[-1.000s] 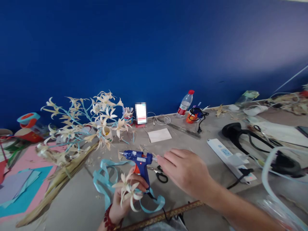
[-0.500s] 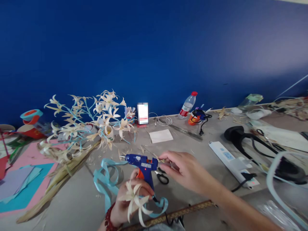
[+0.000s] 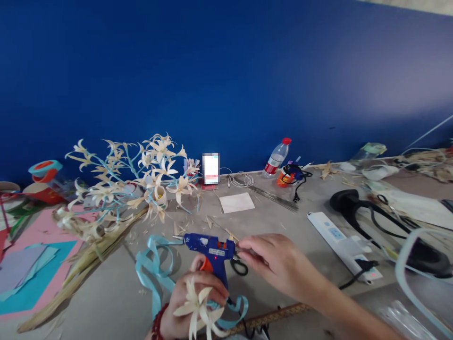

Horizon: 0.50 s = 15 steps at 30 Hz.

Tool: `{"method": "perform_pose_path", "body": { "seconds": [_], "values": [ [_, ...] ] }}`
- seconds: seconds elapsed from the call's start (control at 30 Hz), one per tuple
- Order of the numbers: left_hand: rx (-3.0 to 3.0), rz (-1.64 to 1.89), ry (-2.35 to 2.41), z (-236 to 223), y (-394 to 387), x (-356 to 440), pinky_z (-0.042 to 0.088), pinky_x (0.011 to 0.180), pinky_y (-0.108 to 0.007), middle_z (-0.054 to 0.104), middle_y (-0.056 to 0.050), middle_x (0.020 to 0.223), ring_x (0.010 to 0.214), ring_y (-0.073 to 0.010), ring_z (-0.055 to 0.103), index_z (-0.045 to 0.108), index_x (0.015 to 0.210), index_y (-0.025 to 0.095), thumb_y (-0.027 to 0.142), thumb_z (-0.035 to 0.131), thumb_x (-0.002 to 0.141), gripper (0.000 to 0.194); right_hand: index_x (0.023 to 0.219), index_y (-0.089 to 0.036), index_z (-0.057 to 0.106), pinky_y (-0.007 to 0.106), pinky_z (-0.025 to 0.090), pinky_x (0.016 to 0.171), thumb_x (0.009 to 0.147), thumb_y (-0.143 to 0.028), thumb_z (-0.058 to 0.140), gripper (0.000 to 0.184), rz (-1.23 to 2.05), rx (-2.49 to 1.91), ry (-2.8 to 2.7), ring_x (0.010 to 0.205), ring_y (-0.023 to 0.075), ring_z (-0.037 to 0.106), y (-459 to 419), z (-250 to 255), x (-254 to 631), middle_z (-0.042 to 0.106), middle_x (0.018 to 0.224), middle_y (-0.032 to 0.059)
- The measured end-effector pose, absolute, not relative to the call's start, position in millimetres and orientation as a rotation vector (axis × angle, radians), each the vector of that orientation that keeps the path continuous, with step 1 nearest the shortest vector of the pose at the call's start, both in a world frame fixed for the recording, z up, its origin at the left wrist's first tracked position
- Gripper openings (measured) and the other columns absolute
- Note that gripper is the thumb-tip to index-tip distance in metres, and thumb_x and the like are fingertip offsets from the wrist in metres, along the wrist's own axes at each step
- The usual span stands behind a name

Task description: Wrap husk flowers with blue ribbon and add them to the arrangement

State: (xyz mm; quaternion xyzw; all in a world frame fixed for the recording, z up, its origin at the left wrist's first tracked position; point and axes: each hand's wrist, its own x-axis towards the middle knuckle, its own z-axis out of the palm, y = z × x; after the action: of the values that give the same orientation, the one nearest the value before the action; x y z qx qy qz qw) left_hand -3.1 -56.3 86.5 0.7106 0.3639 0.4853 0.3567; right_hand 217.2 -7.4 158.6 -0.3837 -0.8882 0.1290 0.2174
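Note:
My left hand (image 3: 198, 295) is closed round the handle of a blue hot glue gun (image 3: 207, 245), near its orange trigger. Its nozzle points left and a small red light glows on its side. A pale artificial flower (image 3: 198, 309) hangs at the same hand, with light blue ribbon (image 3: 155, 267) trailing beside it. At the gun's rear end, the fingertips of my right hand (image 3: 269, 255) are pinched together; what they grip is hidden. Black-handled scissors (image 3: 239, 267) lie behind the gun, partly covered.
Pale flowers on blue stems (image 3: 159, 177) stand at the back left, above dried husks (image 3: 85, 271) and coloured paper (image 3: 28, 269). A phone (image 3: 211, 169), a white card (image 3: 237, 202) and a bottle (image 3: 276, 158) are farther back. On the right lies a power strip (image 3: 339, 243).
Both hands and the glue gun sit slightly lower in the view. My right fingertips have come closer to the gun's rear end. The flower has shifted down a little with my left hand.

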Motion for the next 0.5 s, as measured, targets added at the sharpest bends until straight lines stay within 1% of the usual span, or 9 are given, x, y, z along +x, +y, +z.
{"method": "perform_pose_path", "body": {
  "seconds": [0.07, 0.13, 0.23, 0.3, 0.37, 0.43, 0.5],
  "values": [
    [1.866, 1.257, 0.850, 85.0, -55.7, -2.7, 0.050, 0.096, -0.034, 0.079, -0.002, 0.072, 0.059, -0.0178, 0.073, 0.075, 0.068, 0.025, 0.053, 0.056, 0.085, 0.038, 0.094, -0.020, 0.060, 0.023, 0.041, 0.060, 0.090, -0.019, 0.055, 0.006, 0.412, -1.108, -2.434, 0.064, 0.0135, 0.063, -7.5, 159.6, 217.5, 0.070, 0.077, 0.0002],
    [1.874, 1.245, 0.801, 84.9, -54.7, -1.9, 0.047, 0.100, -0.036, 0.079, -0.003, 0.072, 0.059, -0.0184, 0.073, 0.075, 0.069, 0.024, 0.050, 0.057, 0.085, 0.036, 0.090, -0.021, 0.059, 0.022, 0.040, 0.058, 0.090, -0.020, 0.057, 0.003, 0.472, -1.141, -2.418, 0.062, 0.0129, 0.061, -6.8, 160.0, 218.1, 0.068, 0.072, -0.0014],
    [1.818, 1.182, 0.828, 85.3, -53.9, -0.8, 0.051, 0.094, -0.039, 0.078, -0.005, 0.070, 0.057, -0.0209, 0.072, 0.074, 0.067, 0.023, 0.057, 0.053, 0.085, 0.044, 0.084, -0.021, 0.060, 0.021, 0.037, 0.057, 0.093, -0.025, 0.054, 0.011, 0.510, -1.131, -2.430, 0.059, 0.0122, 0.059, -4.6, 160.0, 218.6, 0.066, 0.067, -0.0032],
    [1.800, 1.178, 0.832, 85.0, -53.9, -0.7, 0.055, 0.087, -0.037, 0.078, -0.005, 0.070, 0.056, -0.0213, 0.072, 0.074, 0.067, 0.023, 0.061, 0.049, 0.085, 0.049, 0.085, -0.021, 0.060, 0.021, 0.036, 0.057, 0.095, -0.027, 0.052, 0.014, 0.523, -1.124, -2.444, 0.058, 0.0119, 0.058, -3.2, 159.8, 218.4, 0.066, 0.067, -0.0034],
    [1.813, 1.192, 0.813, 84.6, -54.3, -1.2, 0.055, 0.084, -0.035, 0.078, -0.004, 0.070, 0.057, -0.0209, 0.071, 0.075, 0.069, 0.024, 0.061, 0.048, 0.085, 0.048, 0.087, -0.021, 0.061, 0.021, 0.037, 0.057, 0.096, -0.027, 0.051, 0.015, 0.539, -1.132, -2.454, 0.059, 0.0118, 0.059, -2.4, 159.9, 218.3, 0.067, 0.068, -0.0032],
    [1.811, 1.191, 0.833, 85.4, -54.7, -1.5, 0.053, 0.089, -0.035, 0.078, -0.003, 0.071, 0.058, -0.0206, 0.071, 0.075, 0.069, 0.025, 0.058, 0.050, 0.085, 0.045, 0.090, -0.022, 0.061, 0.021, 0.038, 0.058, 0.097, -0.028, 0.050, 0.014, 0.547, -1.131, -2.461, 0.061, 0.0120, 0.061, -2.5, 160.3, 218.7, 0.068, 0.070, -0.0028],
    [1.824, 1.171, 0.865, 87.1, -55.1, -0.9, 0.049, 0.097, -0.037, 0.077, -0.003, 0.070, 0.060, -0.0210, 0.071, 0.075, 0.068, 0.025, 0.055, 0.053, 0.084, 0.040, 0.095, -0.022, 0.061, 0.022, 0.040, 0.059, 0.094, -0.027, 0.054, 0.009, 0.528, -1.139, -2.463, 0.064, 0.0126, 0.062, -3.6, 161.1, 219.7, 0.069, 0.074, -0.0023]
  ]
}}
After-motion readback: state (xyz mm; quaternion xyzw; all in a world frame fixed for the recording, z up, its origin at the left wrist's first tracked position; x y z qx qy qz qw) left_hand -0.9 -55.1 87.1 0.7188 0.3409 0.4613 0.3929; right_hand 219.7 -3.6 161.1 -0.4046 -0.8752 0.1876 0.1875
